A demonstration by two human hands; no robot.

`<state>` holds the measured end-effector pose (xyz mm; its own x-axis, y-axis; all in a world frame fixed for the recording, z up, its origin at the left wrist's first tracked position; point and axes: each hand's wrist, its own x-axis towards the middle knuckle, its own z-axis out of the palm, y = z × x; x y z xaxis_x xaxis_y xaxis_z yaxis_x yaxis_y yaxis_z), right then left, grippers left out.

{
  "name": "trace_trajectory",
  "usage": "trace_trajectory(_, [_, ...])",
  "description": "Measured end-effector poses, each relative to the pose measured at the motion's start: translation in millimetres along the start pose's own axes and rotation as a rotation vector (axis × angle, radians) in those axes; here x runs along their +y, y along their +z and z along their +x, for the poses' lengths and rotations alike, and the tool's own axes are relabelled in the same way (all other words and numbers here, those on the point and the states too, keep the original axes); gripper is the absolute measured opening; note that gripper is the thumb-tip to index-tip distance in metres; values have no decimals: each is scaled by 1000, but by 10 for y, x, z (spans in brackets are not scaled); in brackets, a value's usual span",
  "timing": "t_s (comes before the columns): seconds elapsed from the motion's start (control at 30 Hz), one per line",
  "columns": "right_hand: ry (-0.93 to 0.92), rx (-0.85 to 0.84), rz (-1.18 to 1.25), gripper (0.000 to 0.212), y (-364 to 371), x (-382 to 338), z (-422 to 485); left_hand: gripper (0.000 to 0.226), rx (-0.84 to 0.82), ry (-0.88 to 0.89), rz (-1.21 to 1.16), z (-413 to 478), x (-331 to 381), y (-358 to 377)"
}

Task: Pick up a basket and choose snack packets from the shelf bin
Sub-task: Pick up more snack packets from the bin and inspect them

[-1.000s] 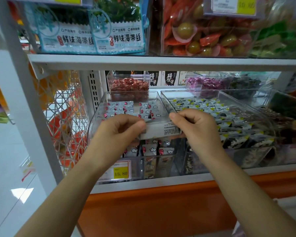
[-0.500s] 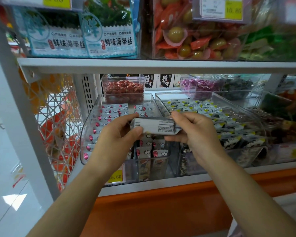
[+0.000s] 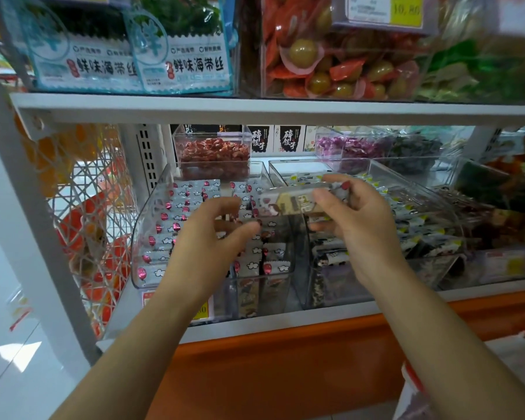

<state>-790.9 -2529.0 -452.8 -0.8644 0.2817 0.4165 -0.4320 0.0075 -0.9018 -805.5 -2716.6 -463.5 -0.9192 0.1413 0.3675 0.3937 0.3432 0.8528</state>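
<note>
Holding a snack packet [image 3: 297, 203] in my right hand [image 3: 358, 228], I have it pinched with the thumb underneath and the fingers on top. It lies lengthways and roughly level, raised above the place where two clear bins meet. The packet is blurred: a pale wrapper with dark and yellowish print is all I can make out.

My left hand [image 3: 212, 241] hovers just beside the packet's left end, fingers loosely curled, thumb out, gripping nothing. Whether a fingertip touches the wrapper I cannot tell.

Below that hand is the left bin [image 3: 146, 213], a sloping clear tray packed with silver packets [image 3: 182, 204] that carry small red marks. Just beside it, under my right hand, the right bin [image 3: 431, 201] holds black-and-yellow packets [image 3: 412, 225]. Behind the left bin stands a small clear box of red sweets [image 3: 212, 159].

A white shelf board [image 3: 285, 112] runs above, bearing blue seaweed packs [image 3: 182, 59] and a yellow price tag [image 3: 405, 9]. At the left end of the shelf stands a white lattice panel [image 3: 85, 207].
</note>
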Motion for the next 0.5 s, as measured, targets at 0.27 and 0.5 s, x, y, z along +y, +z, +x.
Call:
trace_trajectory(0.27, [31,-100,53,17,-195,-18,27,13,-256,206,629,110,-35,114])
trace_trajectory(0.5, [-18,-221,-93,15,-234,-28,9,12,-198,175,601,368,-72,165])
